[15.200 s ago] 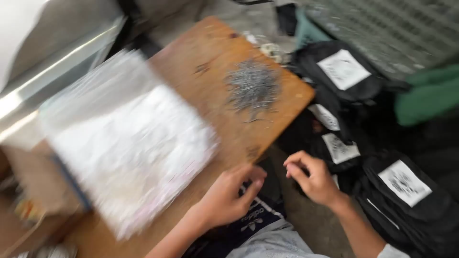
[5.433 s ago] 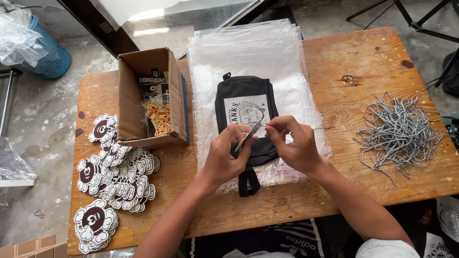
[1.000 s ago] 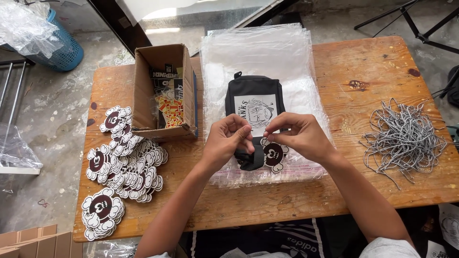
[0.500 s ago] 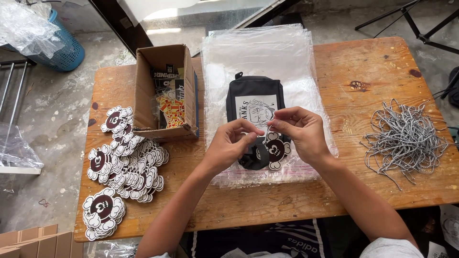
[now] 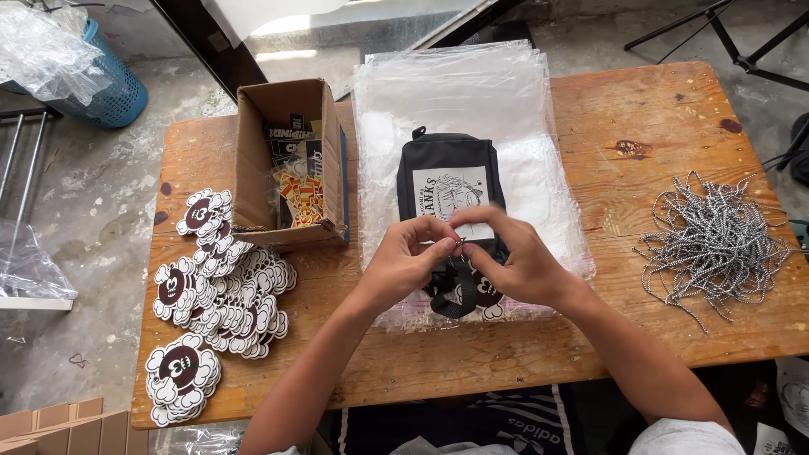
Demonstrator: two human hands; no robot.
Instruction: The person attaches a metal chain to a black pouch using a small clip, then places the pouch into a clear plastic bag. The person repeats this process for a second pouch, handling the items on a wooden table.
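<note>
Left hand point(image 5: 403, 263) and right hand point(image 5: 512, 263) pinch a thin, slippery ball chain point(image 5: 459, 243) over the soft black pouch point(image 5: 447, 198); fingertip grip suits it.

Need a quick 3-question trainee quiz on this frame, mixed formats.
1. True or false: the black pouch lies on the stack of clear plastic bags.
2. Which lies right of the pouch: A) pile of grey cords B) cardboard box C) die-cut tags?
3. Fill in: the left hand and right hand pinch a small metal ring just above the pouch's ____ end.

Key: 1 true; 2 A; 3 near
</note>
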